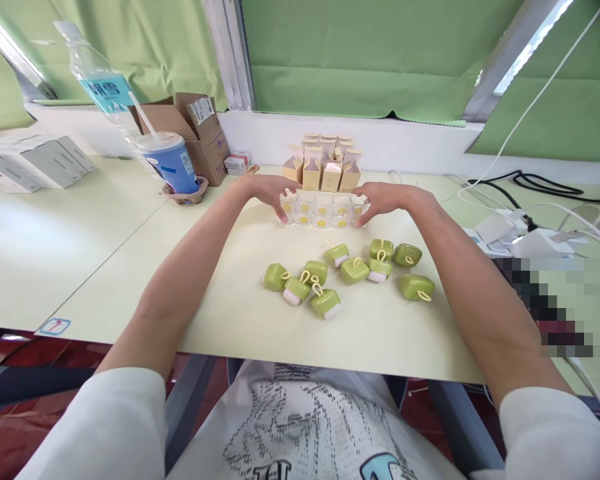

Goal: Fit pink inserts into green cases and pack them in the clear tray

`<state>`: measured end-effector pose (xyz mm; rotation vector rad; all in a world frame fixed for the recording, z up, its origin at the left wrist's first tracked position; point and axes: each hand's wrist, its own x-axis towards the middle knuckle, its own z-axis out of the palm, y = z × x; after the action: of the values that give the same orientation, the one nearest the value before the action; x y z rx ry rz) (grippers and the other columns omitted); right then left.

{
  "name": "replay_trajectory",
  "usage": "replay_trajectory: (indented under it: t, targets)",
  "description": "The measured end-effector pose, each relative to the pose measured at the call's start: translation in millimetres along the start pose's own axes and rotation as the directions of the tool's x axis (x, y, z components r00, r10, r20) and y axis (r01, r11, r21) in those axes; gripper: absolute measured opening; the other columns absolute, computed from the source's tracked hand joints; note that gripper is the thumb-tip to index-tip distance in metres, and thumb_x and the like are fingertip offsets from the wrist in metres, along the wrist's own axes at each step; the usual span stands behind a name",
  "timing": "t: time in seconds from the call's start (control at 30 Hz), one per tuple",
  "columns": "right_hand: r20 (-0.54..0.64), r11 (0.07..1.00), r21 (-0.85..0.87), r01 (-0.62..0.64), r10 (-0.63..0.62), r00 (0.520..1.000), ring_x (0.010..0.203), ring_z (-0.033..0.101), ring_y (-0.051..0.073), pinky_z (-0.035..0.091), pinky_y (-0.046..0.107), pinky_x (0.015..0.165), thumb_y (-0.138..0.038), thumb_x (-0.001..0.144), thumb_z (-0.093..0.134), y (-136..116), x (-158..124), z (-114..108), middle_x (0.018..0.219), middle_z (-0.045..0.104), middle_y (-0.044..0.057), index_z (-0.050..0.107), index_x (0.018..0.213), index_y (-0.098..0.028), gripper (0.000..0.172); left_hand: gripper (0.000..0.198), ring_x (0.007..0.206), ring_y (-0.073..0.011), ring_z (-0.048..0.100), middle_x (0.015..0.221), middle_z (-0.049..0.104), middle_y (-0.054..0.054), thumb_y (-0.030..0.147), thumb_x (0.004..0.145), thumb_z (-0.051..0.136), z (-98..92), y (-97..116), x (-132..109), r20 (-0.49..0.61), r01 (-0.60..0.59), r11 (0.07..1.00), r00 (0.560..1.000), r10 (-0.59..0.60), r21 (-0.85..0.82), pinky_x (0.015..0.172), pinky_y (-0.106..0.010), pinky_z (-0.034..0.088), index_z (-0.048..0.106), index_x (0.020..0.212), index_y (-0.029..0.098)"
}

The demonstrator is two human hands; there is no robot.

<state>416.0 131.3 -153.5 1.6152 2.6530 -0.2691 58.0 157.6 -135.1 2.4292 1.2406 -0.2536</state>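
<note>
Two stacked rows of small clear plastic containers with yellow round stickers stand together on the table, in front of the cardboard boxes. My left hand is curled against the left end of the rows, its thumb low at the near side. At the right end, my right hand presses in the same way, so the group is squeezed between both hands. Nearer to me lie several green rounded cases with pale yellow loops, some showing a light pink part. Behind the containers stand several small open tan boxes.
At left are a blue cup with a straw in a cardboard holder, a plastic bottle, a brown carton and white boxes. White chargers and cables lie at right. The table's near edge runs before my lap.
</note>
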Motion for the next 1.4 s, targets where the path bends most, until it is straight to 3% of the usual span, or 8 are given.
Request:
replay_trajectory:
  t: [0.2, 0.4, 0.53, 0.7, 0.9, 1.03, 1.3, 1.4]
  targets:
    - [0.133, 0.969, 0.191, -0.156, 0.132, 0.982, 0.126, 0.085, 0.044, 0.075, 0.056, 0.106, -0.07, 0.061, 0.109, -18, -6, 0, 0.186, 0.051, 0.019, 0.06, 0.174, -0.032, 0.129, 0.171, 0.186, -0.0406, 0.027, 0.203, 0.019, -0.012, 0.084, 0.051, 0.091, 4.2, 6, 5, -0.019, -0.044, 0.998, 0.999, 0.045, 0.036, 0.15, -0.042, 0.023, 0.018, 0.195, 0.028]
    - [0.147, 0.954, 0.274, -0.124, 0.086, 0.985, 0.124, 0.086, 0.044, 0.079, 0.052, 0.085, -0.079, 0.06, 0.106, -27, -2, 7, 0.175, 0.065, 0.019, 0.069, 0.165, -0.032, 0.121, 0.161, 0.172, -0.04, 0.05, 0.191, 0.049, -0.013, 0.081, 0.057, 0.087, 13.1, 3, 20, -0.084, -0.078, 0.996, 0.993, 0.08, 0.035, 0.142, -0.041, 0.039, 0.022, 0.195, 0.027]
    - [0.105, 0.968, 0.21, -0.139, 0.119, 0.987, 0.119, 0.087, 0.045, 0.078, 0.055, 0.093, -0.084, 0.058, 0.105, -22, -1, 7, 0.174, 0.068, 0.017, 0.069, 0.167, -0.033, 0.126, 0.16, 0.168, -0.0386, 0.056, 0.19, 0.051, -0.012, 0.08, 0.057, 0.088, 12.8, -1, 21, -0.091, -0.088, 0.996, 0.992, 0.089, 0.006, 0.138, -0.04, 0.044, 0.021, 0.195, 0.031]
    - [0.151, 0.955, 0.277, -0.109, 0.069, 0.986, 0.133, 0.083, 0.048, 0.074, 0.061, 0.109, -0.07, 0.059, 0.11, -17, -6, 2, 0.174, 0.069, 0.012, 0.07, 0.165, -0.036, 0.119, 0.175, 0.185, -0.0419, 0.03, 0.203, 0.018, -0.013, 0.08, 0.049, 0.093, 7.8, 1, 12, -0.027, -0.058, 0.997, 0.998, 0.059, 0.042, 0.149, -0.044, 0.026, 0.012, 0.196, 0.029]
    - [0.079, 0.983, 0.154, -0.102, 0.09, 0.993, 0.163, 0.063, 0.053, 0.058, 0.067, 0.132, -0.061, 0.066, 0.105, -3, -1, 4, 0.182, 0.062, 0.014, 0.061, 0.175, -0.031, 0.122, 0.173, 0.174, -0.0419, 0.049, 0.195, 0.041, -0.014, 0.076, 0.05, 0.093, 6.1, 0, 10, -0.001, -0.024, 1.0, 1.0, 0.024, 0.007, 0.139, -0.042, 0.044, 0.01, 0.196, 0.032]
    - [0.095, 0.994, 0.102, -0.028, 0.018, 0.995, 0.165, 0.061, 0.052, 0.054, 0.071, 0.135, -0.066, 0.065, 0.105, -1, 0, 3, 0.184, 0.06, 0.009, 0.052, 0.182, -0.038, 0.131, 0.175, 0.179, -0.0432, 0.042, 0.202, 0.024, -0.014, 0.074, 0.05, 0.095, 3.5, 0, 5, 0.004, -0.025, 1.0, 1.0, 0.025, -0.001, 0.142, -0.04, 0.039, 0.008, 0.196, 0.031]
    - [-0.158, 0.992, 0.0, 0.125, -0.123, 0.98, 0.172, 0.052, 0.047, 0.038, 0.064, 0.146, -0.065, 0.101, 0.079, -56, 9, -5, 0.183, 0.059, 0.02, 0.057, 0.18, -0.018, 0.094, 0.164, 0.176, -0.0411, 0.047, 0.191, 0.048, -0.019, 0.07, 0.056, 0.093, -4.0, 1, -7, -0.006, 0.031, 1.0, 1.0, -0.031, -0.002, 0.138, -0.041, 0.043, 0.019, 0.195, 0.022]
    - [-0.083, 0.976, 0.047, 0.213, -0.209, 0.974, 0.175, 0.048, 0.047, 0.039, 0.062, 0.146, -0.073, 0.091, 0.091, -82, 29, 4, 0.188, 0.053, 0.019, 0.05, 0.184, -0.022, 0.114, 0.16, 0.172, -0.0389, 0.052, 0.187, 0.053, -0.017, 0.073, 0.058, 0.091, -4.2, 3, -8, -0.019, 0.018, 1.0, 1.0, -0.018, 0.005, 0.136, -0.04, 0.046, 0.024, 0.194, 0.024]
